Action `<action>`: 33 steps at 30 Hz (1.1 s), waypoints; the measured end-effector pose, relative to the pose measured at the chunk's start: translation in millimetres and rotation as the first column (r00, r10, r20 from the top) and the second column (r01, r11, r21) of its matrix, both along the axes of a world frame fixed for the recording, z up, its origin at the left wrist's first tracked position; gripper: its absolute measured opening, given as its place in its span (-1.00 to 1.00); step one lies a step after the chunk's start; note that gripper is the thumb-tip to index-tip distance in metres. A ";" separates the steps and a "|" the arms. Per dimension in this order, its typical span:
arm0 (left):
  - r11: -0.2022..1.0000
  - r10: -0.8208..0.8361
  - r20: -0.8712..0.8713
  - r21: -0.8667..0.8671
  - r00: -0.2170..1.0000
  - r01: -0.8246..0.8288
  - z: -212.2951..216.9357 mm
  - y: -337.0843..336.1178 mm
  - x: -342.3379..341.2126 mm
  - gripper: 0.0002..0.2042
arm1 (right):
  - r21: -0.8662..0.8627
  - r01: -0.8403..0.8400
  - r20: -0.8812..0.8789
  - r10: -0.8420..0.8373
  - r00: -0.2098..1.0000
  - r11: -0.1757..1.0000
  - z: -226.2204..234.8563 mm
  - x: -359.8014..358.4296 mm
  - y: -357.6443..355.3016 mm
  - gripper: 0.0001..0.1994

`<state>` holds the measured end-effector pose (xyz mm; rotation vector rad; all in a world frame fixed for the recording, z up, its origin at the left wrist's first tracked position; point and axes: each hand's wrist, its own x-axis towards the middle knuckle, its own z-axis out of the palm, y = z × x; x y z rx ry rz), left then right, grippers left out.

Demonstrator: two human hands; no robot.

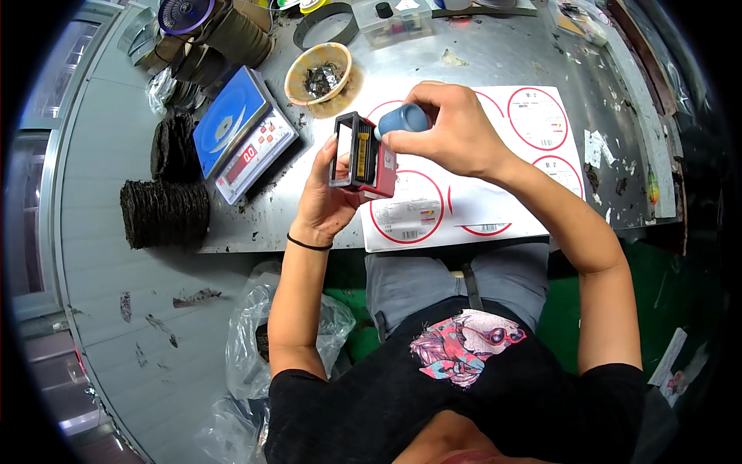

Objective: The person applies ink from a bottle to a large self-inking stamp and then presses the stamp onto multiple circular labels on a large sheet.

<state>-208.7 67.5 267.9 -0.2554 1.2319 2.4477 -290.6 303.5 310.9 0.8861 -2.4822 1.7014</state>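
Note:
My left hand (318, 199) is closed around a self-inking stamp (384, 174) with a black frame and a red body, held tilted above the table. In my right hand (456, 127), a small blue bottle (403, 118) is pinched between thumb and fingers. The bottle lies on its side, its narrow end at the stamp's upper right edge; whether it touches I cannot tell. Beneath both hands lies a white sheet (479, 199) printed with several red-ringed round labels.
Left of the sheet stands a blue-and-white digital scale (261, 151). A bowl (294, 98) with dark scraps is behind it. Stacks of dark round cakes (165, 214) line the left edge. A black ring (325, 41) and a clear plastic box (398, 29) sit farther back.

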 end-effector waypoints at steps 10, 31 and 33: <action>0.996 0.063 0.056 -0.059 0.996 -0.060 9.2 10.4 -3.0 -0.31 | 0.033 0.022 -0.035 -0.021 0.999 0.999 13.6 -5.7 -10.7 -0.57; 0.922 0.351 -0.210 0.247 0.912 -0.298 -30.4 46.9 -13.0 -0.47 | -0.583 0.450 0.619 0.011 0.785 0.677 -53.4 44.1 -17.2 -0.49; 0.884 0.465 -0.382 0.248 0.799 -0.396 -32.4 89.6 -12.7 -0.49 | -0.703 0.545 0.629 0.042 0.776 0.458 -59.2 57.4 -30.7 -0.50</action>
